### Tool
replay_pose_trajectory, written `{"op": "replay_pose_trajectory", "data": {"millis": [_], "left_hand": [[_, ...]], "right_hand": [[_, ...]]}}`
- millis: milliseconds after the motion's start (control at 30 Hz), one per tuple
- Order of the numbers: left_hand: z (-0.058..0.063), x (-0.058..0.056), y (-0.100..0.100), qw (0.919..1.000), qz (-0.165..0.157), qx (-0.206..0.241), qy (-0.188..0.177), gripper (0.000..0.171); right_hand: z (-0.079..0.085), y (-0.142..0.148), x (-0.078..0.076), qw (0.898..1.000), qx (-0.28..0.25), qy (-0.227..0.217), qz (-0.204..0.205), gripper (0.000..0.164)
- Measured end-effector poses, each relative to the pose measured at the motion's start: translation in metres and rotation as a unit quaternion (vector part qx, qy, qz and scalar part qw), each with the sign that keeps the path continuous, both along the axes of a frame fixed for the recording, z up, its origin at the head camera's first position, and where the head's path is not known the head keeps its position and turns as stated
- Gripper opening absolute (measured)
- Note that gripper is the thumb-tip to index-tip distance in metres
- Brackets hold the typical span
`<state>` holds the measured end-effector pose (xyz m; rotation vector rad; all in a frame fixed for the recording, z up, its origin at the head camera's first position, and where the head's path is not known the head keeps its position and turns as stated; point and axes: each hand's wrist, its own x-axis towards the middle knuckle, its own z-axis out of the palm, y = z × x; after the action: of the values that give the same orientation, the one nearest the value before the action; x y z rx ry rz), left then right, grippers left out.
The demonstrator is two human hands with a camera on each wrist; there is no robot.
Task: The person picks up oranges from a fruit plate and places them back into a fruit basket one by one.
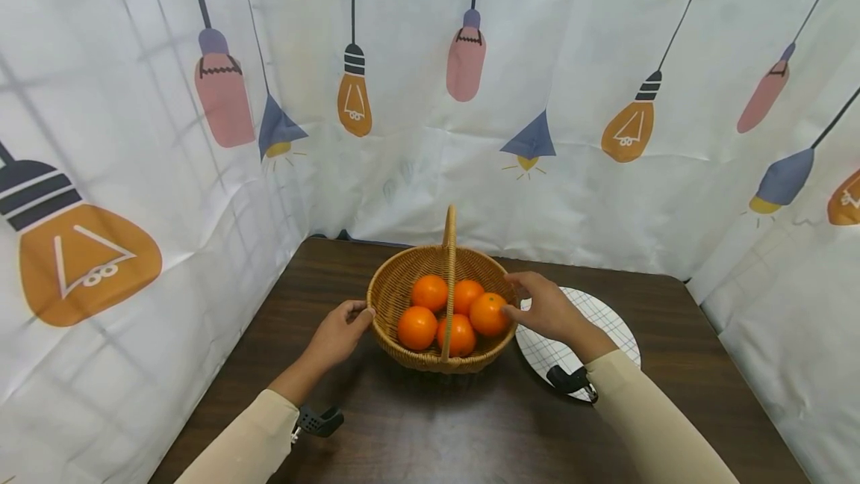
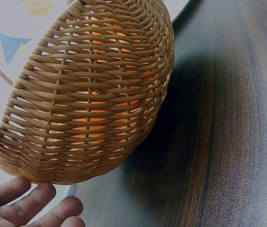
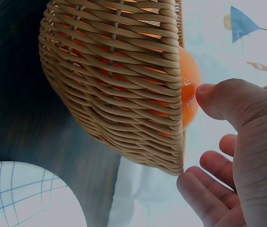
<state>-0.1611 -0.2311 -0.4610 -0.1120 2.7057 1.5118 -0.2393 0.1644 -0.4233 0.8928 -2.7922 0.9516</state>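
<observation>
A wicker basket (image 1: 396,353) with a tall arched handle (image 1: 450,245) holds several oranges (image 1: 417,328). At its left rim, my left hand (image 1: 344,331) pinches the edge; in the left wrist view the thumb meets the rim and the fingers (image 2: 34,201) lie against the basket's end. My right hand (image 1: 547,308) is at the right rim with its fingers loosely spread. In the right wrist view its thumb (image 3: 228,99) is beside an orange (image 3: 189,90) that shows above the rim, and a fingertip is at the rim's end.
A round white plate (image 1: 608,320) with a grid pattern lies right of the basket, partly under my right forearm. All stands on a dark wooden table (image 1: 430,432). White curtains (image 1: 416,185) printed with lamps hang behind and along the sides.
</observation>
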Motion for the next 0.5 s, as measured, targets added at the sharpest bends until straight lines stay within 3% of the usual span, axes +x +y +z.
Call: {"op": "replay_pose_trajectory", "data": {"millis": [300,500], "left_hand": [[-0.001,0.0,0.0,1.0,0.001,0.002,0.007,0.055],[-0.002,0.0,0.0,0.9999,0.007,0.012,0.01,0.054]], "right_hand": [[-0.005,0.009,0.001,1.0,-0.009,0.018,-0.001,0.055],[-0.005,0.021,0.005,0.999,0.01,0.013,-0.03,0.058]]}}
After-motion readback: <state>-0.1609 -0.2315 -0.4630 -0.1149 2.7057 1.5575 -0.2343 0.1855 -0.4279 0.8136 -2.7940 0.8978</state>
